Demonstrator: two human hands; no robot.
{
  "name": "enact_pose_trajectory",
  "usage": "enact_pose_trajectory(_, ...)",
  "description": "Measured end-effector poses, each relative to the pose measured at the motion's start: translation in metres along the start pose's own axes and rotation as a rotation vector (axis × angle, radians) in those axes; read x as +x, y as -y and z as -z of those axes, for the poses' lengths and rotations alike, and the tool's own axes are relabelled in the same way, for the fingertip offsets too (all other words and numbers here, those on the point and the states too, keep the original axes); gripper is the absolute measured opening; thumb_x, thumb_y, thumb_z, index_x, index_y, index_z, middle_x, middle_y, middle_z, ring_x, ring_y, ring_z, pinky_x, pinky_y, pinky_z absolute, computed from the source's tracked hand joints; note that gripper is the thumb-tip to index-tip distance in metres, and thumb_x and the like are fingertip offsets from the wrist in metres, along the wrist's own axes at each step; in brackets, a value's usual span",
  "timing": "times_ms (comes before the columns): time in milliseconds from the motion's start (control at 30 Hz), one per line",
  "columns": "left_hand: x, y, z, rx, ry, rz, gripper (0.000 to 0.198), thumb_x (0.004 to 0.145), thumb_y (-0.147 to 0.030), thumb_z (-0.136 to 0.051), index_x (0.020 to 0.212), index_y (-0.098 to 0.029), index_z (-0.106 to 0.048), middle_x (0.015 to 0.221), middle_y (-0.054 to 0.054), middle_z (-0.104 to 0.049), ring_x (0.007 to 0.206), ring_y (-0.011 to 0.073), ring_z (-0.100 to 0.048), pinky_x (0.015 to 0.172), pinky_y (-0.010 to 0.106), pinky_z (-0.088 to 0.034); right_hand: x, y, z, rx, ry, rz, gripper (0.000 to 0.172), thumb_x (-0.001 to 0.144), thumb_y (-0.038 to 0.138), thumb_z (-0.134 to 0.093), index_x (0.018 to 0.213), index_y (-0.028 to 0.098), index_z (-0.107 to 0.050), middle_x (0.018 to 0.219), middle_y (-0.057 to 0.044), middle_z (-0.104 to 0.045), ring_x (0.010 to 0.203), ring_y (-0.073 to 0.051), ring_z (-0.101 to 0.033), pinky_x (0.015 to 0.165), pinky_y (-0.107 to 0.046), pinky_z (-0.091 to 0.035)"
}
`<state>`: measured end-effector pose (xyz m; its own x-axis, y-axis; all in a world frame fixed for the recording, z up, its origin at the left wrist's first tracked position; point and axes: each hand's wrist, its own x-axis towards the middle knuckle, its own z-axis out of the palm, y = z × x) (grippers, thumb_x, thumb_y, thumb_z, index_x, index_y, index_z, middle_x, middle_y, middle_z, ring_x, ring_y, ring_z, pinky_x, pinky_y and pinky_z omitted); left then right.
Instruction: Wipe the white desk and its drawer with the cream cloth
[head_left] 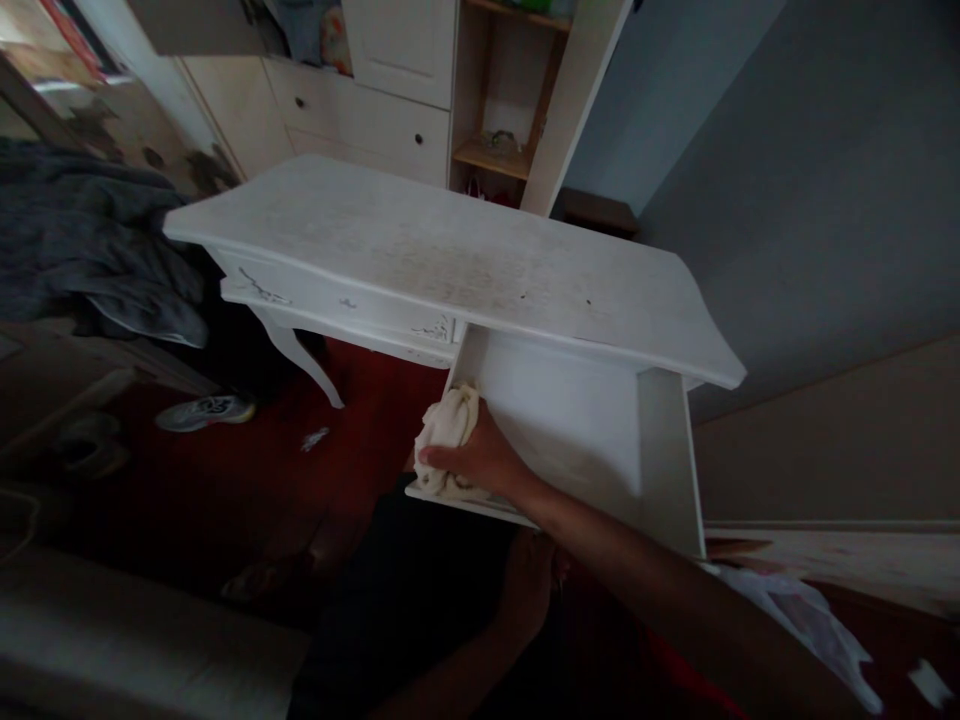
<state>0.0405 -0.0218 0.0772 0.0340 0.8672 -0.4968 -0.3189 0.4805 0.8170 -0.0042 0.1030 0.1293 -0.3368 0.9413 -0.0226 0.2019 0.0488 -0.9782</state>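
Observation:
My right hand [484,455] is closed round a bunched cream cloth [448,435]. It presses the cloth into the front left corner of a pulled-out white drawer [570,400], against the side wall and front edge. Low in front of the drawer is my left hand [531,575], its fingers curled at the outside of the drawer front; the shadow hides the exact grip. The drawer sticks out from the right half of a white desk [337,215] with curved legs. Dark scuffs and small specks mark the desktop.
A closed drawer [337,300] sits in the desk's left half. Behind stands a white cabinet [360,125] with an open door. Dark clothing [90,240] is heaped at left. A sneaker [206,411] lies on the red floor, and a plastic bag [806,620] lies at lower right.

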Motion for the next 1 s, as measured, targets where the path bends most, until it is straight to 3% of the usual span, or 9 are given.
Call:
enact_pose_trajectory(233,0.002,0.007,0.002,-0.036,0.006,-0.005,0.034,0.078,-0.054,-0.047,0.069,-0.021,-0.052,0.059,0.001,-0.055,0.057,0.0154,-0.050,0.057,0.029,-0.040,-0.009,0.012,0.024,-0.185,0.235,0.116,0.059,0.061,0.034,-0.082,0.114,0.023,-0.060,0.114,-0.005,-0.066,0.105,-0.025,-0.063,0.097,-0.045,-0.049)
enact_pose_trajectory(400,0.007,0.013,0.000,-0.144,-0.017,0.044,0.033,0.071,-0.052,-0.053,0.072,-0.019,-0.055,0.061,0.001,-0.060,0.055,0.0151,-0.053,0.055,0.028,-0.041,-0.014,0.013,0.060,-0.218,0.386,-0.028,0.068,0.062,0.034,-0.083,0.123,0.019,-0.056,0.115,-0.008,-0.065,0.107,-0.026,-0.061,0.098,-0.045,-0.047)
enact_pose_trajectory(533,0.011,0.013,-0.002,-0.210,-0.051,0.144,0.039,0.063,-0.056,-0.059,0.067,-0.017,-0.057,0.054,0.002,-0.058,0.051,0.0148,-0.053,0.052,0.028,-0.041,-0.026,0.010,0.101,-0.171,0.490,-0.132,0.072,0.064,0.031,-0.081,0.129,0.019,-0.051,0.114,-0.006,-0.066,0.104,-0.022,-0.062,0.093,-0.040,-0.051)
enact_pose_trajectory(767,0.006,-0.003,0.000,-0.291,-0.046,0.216,0.046,0.056,-0.056,-0.071,0.072,-0.013,-0.064,0.061,0.005,-0.065,0.054,0.0151,-0.059,0.054,0.028,-0.045,-0.064,0.010,0.181,-0.305,0.452,-0.258,0.079,0.063,0.031,-0.081,0.135,0.022,-0.050,0.120,-0.008,-0.065,0.104,-0.023,-0.063,0.091,-0.037,-0.053)
enact_pose_trajectory(1000,0.008,-0.011,0.006,-0.336,-0.019,0.290,0.039,0.050,-0.048,-0.078,0.063,-0.013,-0.065,0.060,0.006,-0.067,0.054,0.0151,-0.060,0.053,0.027,-0.046,-0.106,0.031,0.235,-0.633,0.336,-0.261,0.074,0.069,0.031,-0.078,0.137,0.024,-0.051,0.125,-0.012,-0.063,0.110,-0.030,-0.062,0.095,-0.044,-0.050)
